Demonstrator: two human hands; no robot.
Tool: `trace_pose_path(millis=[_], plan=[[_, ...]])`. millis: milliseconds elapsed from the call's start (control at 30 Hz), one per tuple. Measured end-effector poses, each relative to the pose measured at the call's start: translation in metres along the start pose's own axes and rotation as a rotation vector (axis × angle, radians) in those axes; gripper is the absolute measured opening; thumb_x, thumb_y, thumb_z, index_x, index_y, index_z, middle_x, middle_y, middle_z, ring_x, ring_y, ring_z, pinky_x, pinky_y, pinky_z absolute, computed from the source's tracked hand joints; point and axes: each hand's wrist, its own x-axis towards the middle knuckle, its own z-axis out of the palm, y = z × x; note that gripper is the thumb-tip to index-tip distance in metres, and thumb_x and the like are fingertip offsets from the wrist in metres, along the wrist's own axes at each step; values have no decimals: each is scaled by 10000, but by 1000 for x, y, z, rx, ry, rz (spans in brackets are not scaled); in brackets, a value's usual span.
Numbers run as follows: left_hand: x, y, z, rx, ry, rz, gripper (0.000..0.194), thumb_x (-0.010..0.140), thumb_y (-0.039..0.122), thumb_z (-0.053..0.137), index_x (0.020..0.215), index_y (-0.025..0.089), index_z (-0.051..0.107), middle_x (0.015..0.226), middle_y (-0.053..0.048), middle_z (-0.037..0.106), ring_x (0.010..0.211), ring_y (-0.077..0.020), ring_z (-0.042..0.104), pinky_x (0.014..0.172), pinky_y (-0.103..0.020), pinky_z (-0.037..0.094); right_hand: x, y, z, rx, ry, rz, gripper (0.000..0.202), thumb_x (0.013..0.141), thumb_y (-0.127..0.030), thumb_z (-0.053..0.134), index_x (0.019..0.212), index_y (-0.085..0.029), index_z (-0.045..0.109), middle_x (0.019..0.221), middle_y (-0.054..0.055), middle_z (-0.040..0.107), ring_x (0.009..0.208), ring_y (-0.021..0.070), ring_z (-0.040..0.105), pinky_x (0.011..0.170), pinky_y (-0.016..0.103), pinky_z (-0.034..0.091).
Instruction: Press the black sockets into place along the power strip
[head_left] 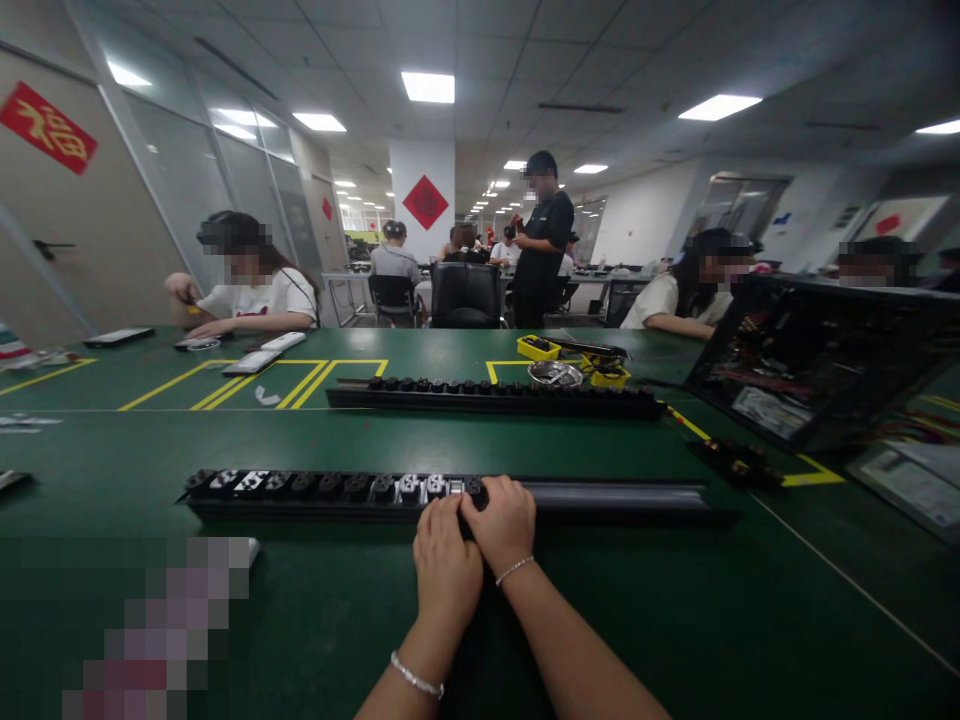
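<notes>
A long black rack power strip (300, 510) lies lengthwise across the green table in front of me. Its channel holds a row of socket modules from the left end to about the middle, some black and some with pale faces. The right part of the channel (622, 497) shows a bare metal inside. My right hand (504, 525) is closed on a black socket module (474, 487) at the end of the row. Close beside it, my left hand (448, 560) curls its fingers over the strip's front edge. My fingers hide part of the channel.
A second power strip (495, 398) filled with modules lies farther back. Behind it are yellow bins (538, 347) and a metal dish (555, 374) of small parts. An opened computer case (825, 350) stands at right. Several people sit around; one person (544, 240) stands.
</notes>
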Motion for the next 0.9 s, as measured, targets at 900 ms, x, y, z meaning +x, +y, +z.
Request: trace_pose_path(millis=[900], plan=[[-5, -6, 1, -2, -53, 53, 585, 697, 85, 459, 1275, 177, 449, 1318, -72, 492, 1300, -247, 319, 1068, -454, 302, -1, 3, 5, 36, 108, 23, 236, 751, -338, 532, 859, -161, 645, 1059, 118, 629, 1082, 254, 484, 983, 413, 264]])
